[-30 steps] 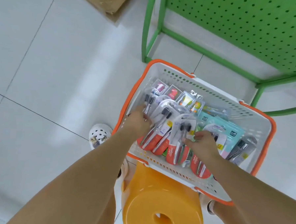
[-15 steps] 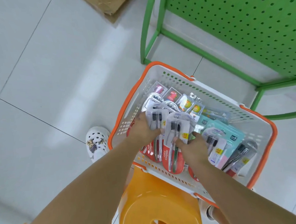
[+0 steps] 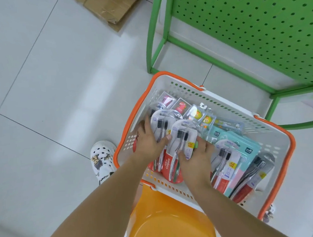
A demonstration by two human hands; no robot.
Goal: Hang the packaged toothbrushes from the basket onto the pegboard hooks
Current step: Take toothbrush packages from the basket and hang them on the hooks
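Note:
A white basket with orange rim [image 3: 287, 144] holds several packaged toothbrushes. Both my hands are inside it at its left half. My left hand [image 3: 149, 138] grips a red-bottomed toothbrush pack [image 3: 159, 125], thumb across its front. My right hand [image 3: 196, 159] grips the neighbouring red Colgate toothbrush pack [image 3: 182, 138] by its right edge. Teal and pink packs [image 3: 244, 150] and a dark-brush pack [image 3: 256, 174] lie to the right. The green pegboard [image 3: 256, 28] stands behind the basket at top right; no hooks show.
The basket rests on an orange stool [image 3: 168, 224]. The pegboard's green frame legs [image 3: 153, 37] stand on the tiled floor just beyond the basket. A flattened cardboard box [image 3: 110, 8] lies at the top. My white shoe [image 3: 102, 159] is left of the basket.
Both hands have gathered the red-bottomed packs from a spread-out, slanted lie into an upright bunch at the basket's left. The camera has tilted slightly.

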